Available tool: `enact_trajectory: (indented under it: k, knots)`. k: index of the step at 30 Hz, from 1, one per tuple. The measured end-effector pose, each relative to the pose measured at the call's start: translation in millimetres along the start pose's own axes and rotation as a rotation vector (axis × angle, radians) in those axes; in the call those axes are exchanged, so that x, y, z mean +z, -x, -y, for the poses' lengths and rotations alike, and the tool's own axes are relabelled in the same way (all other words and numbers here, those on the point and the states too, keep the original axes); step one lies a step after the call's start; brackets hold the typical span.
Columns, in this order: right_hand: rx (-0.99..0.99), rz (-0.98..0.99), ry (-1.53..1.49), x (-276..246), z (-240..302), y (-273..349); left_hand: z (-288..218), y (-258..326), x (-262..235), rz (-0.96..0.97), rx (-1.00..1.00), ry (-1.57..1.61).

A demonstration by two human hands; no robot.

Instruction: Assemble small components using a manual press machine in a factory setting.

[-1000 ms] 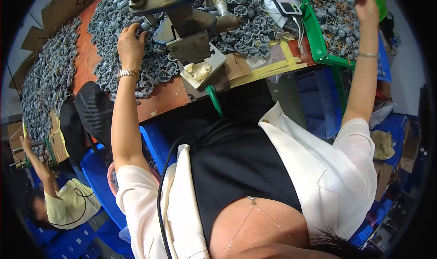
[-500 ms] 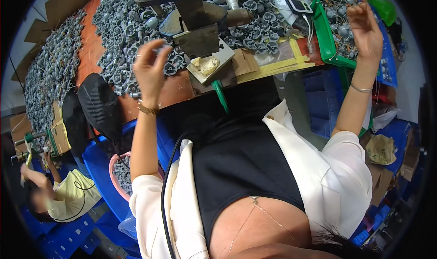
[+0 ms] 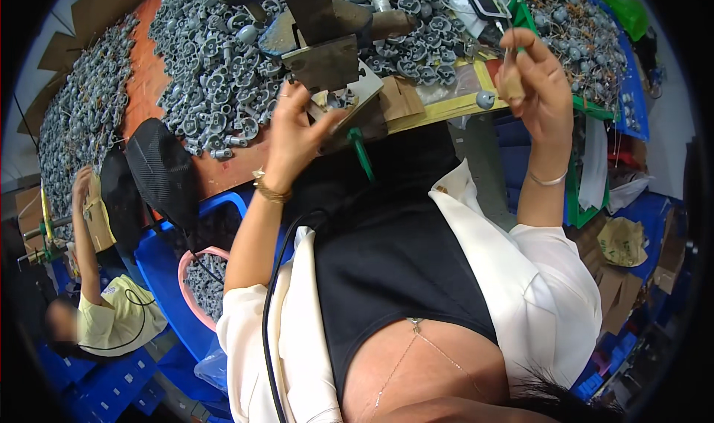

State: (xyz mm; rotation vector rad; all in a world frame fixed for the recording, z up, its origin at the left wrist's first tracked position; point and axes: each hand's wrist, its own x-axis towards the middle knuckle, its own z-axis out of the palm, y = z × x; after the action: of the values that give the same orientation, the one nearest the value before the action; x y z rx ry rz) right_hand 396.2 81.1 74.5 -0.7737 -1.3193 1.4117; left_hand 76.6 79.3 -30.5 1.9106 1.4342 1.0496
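My left hand (image 3: 297, 129) is at the press fixture, thumb and fingers apart around its near left corner. A small grey plastic part (image 3: 344, 98) sits on the pale block of the fixture (image 3: 364, 88), under the metal press head (image 3: 323, 64). Raised on the right, my right hand (image 3: 541, 85) has its fingers pinched together on a thin wire. A grey ball-shaped part (image 3: 485, 99) is just left of those fingertips; whether it hangs from the wire I cannot tell. A green-handled lever (image 3: 361, 155) sticks out below the fixture.
Heaps of grey plastic parts (image 3: 212, 66) cover the orange table. A green crate (image 3: 524, 21) of grey balls with wires stands at right, near a phone-like device (image 3: 487, 1). At left are a black mesh seat back (image 3: 163, 166), a blue bin (image 3: 160, 263) and another person (image 3: 123, 311).
My left hand has moved right to the fixture, where a grey part now sits. My right hand has come down and left from above the crate, now pinching a wire. The other person's arm has risen.
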Motion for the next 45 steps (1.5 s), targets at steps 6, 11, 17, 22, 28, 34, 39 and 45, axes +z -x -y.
enact_trajectory:
  k: [6,11,17,22,28,34,39,45]
  knots:
    - [0.271,0.157,0.199,30,-1,22,56,-64,-68,-0.352,0.132,-0.794]
    - [0.364,0.265,0.145,50,-21,23,62,-83,-69,-0.194,0.036,-0.883]
    - [0.360,0.233,0.136,64,-42,23,70,-79,-61,-0.258,0.230,-0.903]
    - [0.333,0.244,0.133,70,-50,20,59,-79,-71,-0.093,0.122,-0.718]
    - [0.330,0.249,0.115,72,-55,21,63,-80,-64,-0.050,0.023,-0.658]
    - [0.327,0.232,0.107,74,-62,21,66,-81,-47,-0.141,0.147,-0.671]
    - [0.306,0.191,0.128,72,-64,21,60,-74,-59,-0.292,0.114,-0.489]
    - [0.407,0.148,0.150,81,-74,12,22,-34,-41,-0.305,-0.155,1.036]
